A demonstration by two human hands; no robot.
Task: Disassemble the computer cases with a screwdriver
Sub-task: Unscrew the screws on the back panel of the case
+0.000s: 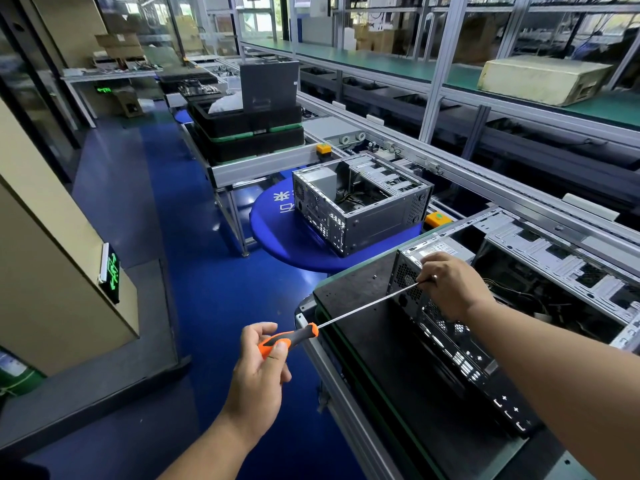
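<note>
- We find the left hand (pixel 258 367) wrapped round the screwdriver (pixel 332 318) handle, right hand (pixel 450 285) pinching its shaft tip against the computer case (pixel 446 327) on the worktop (pixel 360 306)
- We judge the case heavy, stiff, sharp-edged; brace its frame beyond the right grip

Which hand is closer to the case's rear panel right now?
Right. The right hand rests against the rear panel, steadying the screwdriver tip; the left hand grips its handle, off the bench.

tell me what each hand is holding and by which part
The left hand grips the screwdriver by its orange handle. The right hand pinches the shaft near its tip, against the rear of the case.
</note>
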